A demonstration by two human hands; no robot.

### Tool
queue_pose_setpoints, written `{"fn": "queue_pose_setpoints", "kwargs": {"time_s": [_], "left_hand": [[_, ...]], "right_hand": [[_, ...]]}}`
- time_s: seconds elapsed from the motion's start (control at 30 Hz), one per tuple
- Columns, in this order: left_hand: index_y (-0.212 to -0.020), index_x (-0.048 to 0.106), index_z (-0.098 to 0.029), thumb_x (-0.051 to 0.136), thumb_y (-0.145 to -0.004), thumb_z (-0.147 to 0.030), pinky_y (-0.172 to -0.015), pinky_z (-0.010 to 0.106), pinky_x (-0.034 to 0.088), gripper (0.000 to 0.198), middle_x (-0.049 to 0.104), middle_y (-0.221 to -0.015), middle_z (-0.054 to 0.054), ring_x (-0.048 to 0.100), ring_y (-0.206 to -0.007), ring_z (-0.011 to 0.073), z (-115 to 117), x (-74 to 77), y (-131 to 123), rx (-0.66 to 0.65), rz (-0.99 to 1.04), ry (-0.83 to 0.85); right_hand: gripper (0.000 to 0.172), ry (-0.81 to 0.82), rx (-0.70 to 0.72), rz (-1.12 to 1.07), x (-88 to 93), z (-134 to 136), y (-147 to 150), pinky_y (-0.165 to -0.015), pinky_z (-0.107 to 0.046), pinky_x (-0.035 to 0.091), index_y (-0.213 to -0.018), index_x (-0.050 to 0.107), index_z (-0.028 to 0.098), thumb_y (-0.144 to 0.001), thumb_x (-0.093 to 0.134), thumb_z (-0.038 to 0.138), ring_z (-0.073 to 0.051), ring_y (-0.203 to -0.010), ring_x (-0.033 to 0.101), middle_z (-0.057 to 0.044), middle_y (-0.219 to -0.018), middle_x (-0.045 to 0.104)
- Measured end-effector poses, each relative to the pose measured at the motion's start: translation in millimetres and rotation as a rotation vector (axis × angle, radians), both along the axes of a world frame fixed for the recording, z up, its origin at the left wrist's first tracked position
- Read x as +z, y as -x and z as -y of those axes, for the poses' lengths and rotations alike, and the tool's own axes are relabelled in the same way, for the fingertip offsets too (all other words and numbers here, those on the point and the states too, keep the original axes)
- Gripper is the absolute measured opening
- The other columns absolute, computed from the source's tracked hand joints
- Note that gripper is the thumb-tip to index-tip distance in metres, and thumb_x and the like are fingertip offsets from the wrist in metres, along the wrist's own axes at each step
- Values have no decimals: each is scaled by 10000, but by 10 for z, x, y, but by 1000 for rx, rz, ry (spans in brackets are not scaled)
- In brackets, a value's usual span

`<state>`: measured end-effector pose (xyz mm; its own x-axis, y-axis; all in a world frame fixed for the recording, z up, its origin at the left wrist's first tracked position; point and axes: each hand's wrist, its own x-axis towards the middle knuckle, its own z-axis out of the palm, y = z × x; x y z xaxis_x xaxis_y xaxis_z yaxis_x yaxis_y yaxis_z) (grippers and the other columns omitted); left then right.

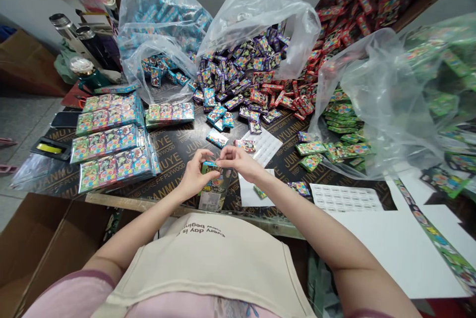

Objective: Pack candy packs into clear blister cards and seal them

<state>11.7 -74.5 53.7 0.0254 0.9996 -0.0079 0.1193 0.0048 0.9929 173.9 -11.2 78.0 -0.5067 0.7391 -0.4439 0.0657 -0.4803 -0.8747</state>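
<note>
My left hand (194,175) is curled round a small green-and-blue packet (208,167) held just above the dark plywood table (174,149). My right hand (238,159) pinches the top edge of the same packet with thumb and forefinger. A clear sleeve with a card (211,198) lies right under my hands. A red packet (246,145) and a blue packet (217,137) lie just beyond my fingers.
Stacks of packed strips (111,144) lie at the left. Clear bags hold blue packets (163,26), purple packets (241,60) and green packets (427,90); red packets (357,6) pile at the back right. Sticker sheets (345,198), flasks (85,40) and a cardboard box (37,243) surround the table.
</note>
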Motion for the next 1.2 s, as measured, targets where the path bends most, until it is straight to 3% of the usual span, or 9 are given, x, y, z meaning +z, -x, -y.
{"fn": "queue_pose_setpoints", "kwargs": {"time_s": [0.1,0.23,0.47,0.57,0.73,0.83,0.93,1.03,1.2], "left_hand": [[-1100,506,-188,809,-595,-303,-707,297,523,600,667,-822,0,653,-722,156,99,-172,-13,-10,273,176],[-904,635,-118,766,-658,-357,-736,340,535,367,711,-839,55,663,-739,192,74,-136,46,-72,231,252],[-1196,610,-191,483,-836,-123,-1067,426,361,388,626,-1243,72,530,-1205,234,-809,427,316,83,-569,-436],[-1317,517,-193,379,-847,-61,-1157,492,170,507,516,-1381,93,359,-1358,242,-1114,246,405,209,-938,-359],[-1438,327,-154,485,-775,-57,-1139,552,124,688,363,-1479,176,238,-1409,318,-1244,-247,534,191,-1231,-79],[-1471,220,-139,623,-749,-167,-1119,581,115,828,245,-1516,231,186,-1414,369,-1325,-248,566,164,-1347,9],[-1482,172,-176,764,-650,-282,-1077,656,80,1027,163,-1530,256,134,-1405,434,-1608,-57,553,37,-1420,21],[-1471,198,-246,845,-510,-272,-1065,675,49,1159,162,-1543,209,127,-1399,444,-1977,125,549,-297,-1459,84],[-1333,452,-221,825,-439,-219,-1012,538,337,969,410,-1414,197,450,-1229,397,-2315,264,669,-477,-1501,227]], "right_hand": [[364,173,-117,-35,-16,74,25,-495,-214,383,-810,508,225,-543,755,239,-99,-523,542,59,-632,646],[432,211,-268,-97,-87,68,-37,-589,-246,457,-982,520,253,-593,708,276,-131,-656,613,22,-803,685],[431,-161,-510,7,-222,-37,-386,-801,-309,472,-1073,551,286,-716,663,500,-169,-917,624,-24,-1085,632],[394,-293,-442,66,-242,54,-527,-828,-349,466,-990,615,247,-715,671,524,-219,-960,617,-61,-1061,654],[393,-262,-369,112,-351,244,-736,-809,-384,484,-861,670,227,-662,704,564,-261,-903,628,-79,-962,690],[384,-227,-377,110,-396,335,-847,-822,-401,484,-845,679,230,-655,711,562,-267,-872,637,-80,-923,700],[385,-202,-402,108,-400,393,-924,-825,-406,485,-842,684,232,-646,717,561,-268,-860,644,-83,-918,707],[382,-209,-416,110,-394,426,-984,-811,-402,495,-828,692,234,-640,721,566,-269,-848,650,-83,-895,712],[353,-240,-472,84,-435,456,-1122,-798,-390,504,-846,699,234,-669,716,539,-246,-824,653,-76,-901,713]]}}
